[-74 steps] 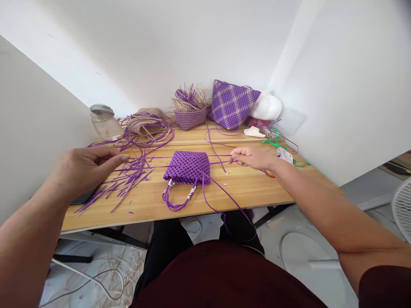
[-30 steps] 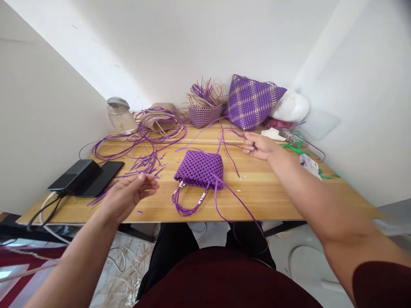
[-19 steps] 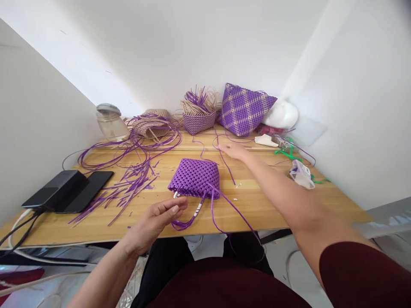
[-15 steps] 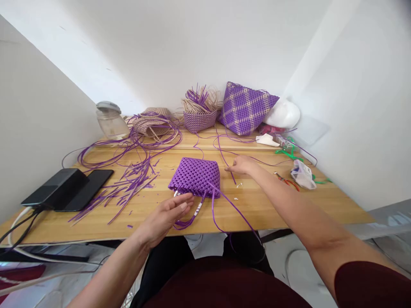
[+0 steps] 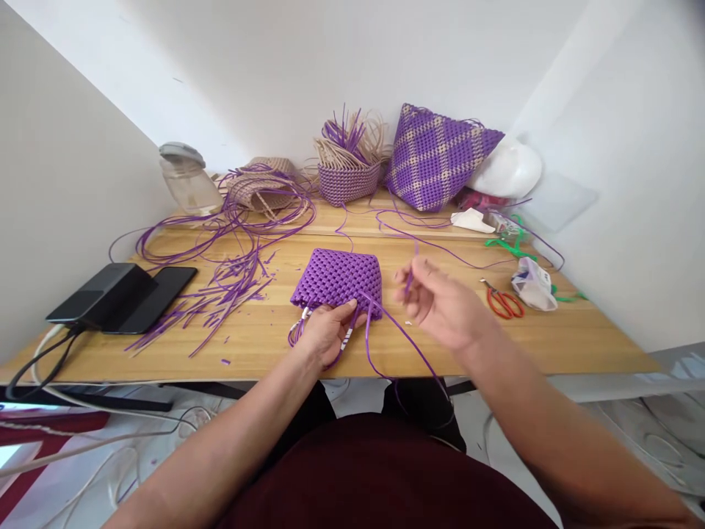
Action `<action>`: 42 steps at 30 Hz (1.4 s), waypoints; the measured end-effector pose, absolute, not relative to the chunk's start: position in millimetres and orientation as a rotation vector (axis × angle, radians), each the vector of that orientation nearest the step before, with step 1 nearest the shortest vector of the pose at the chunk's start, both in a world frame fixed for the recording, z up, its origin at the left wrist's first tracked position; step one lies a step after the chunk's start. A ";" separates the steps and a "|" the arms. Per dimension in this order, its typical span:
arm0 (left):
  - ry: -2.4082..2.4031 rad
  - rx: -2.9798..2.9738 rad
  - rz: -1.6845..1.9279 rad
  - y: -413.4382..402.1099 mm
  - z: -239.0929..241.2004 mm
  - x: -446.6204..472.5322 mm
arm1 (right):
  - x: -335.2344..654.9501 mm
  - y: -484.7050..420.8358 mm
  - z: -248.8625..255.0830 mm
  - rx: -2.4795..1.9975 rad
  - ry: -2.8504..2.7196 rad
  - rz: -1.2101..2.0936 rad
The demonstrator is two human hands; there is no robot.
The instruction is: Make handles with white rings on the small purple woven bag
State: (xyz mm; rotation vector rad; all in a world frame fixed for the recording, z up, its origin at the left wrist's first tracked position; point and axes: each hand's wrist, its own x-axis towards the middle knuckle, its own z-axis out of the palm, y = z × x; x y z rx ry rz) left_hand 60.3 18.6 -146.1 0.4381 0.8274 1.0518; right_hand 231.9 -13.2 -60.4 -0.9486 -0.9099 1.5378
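A small purple woven bag (image 5: 338,275) lies on the wooden table in front of me, its open edge towards me. My left hand (image 5: 329,330) grips that near edge, thumb on top and the other fingers mostly hidden beneath. Beside this hand, a strap partly wrapped in white (image 5: 346,338) hangs from the bag. Two long purple strands (image 5: 405,338) run from the bag's right front over the table edge. To the right of the bag, my right hand (image 5: 435,297) is raised, slightly blurred, with a purple strip (image 5: 409,283) pinched between its fingers.
Orange-handled pliers (image 5: 502,300) and a plastic pouch (image 5: 534,285) lie to the right. Purple offcuts (image 5: 231,294), a phone (image 5: 165,297) and a black device (image 5: 102,294) are on the left. Behind stand a jar (image 5: 190,180), a half-woven basket (image 5: 348,182) and a checked purple bag (image 5: 443,158).
My left hand has moved from beside the bag onto its near edge and closed there. My right hand has lifted the purple strip off the table and come nearer to me. The view has shifted.
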 end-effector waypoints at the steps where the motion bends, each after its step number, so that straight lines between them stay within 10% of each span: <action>1: 0.854 0.432 1.055 17.8 -145.1 64.1 | 214.4 -29.1 -64.8 -0.883 -0.900 1.650; 5: 0.968 0.386 1.026 17.1 -141.2 75.2 | 165.1 -70.1 -103.1 -0.852 -0.957 1.919; 13: 0.820 0.384 1.100 14.1 -147.7 75.3 | 213.3 -30.0 -130.4 -1.155 -1.264 0.887; 42: 0.747 0.396 1.046 9.1 -159.8 74.7 | 209.7 -11.0 -144.3 -1.399 -1.382 0.325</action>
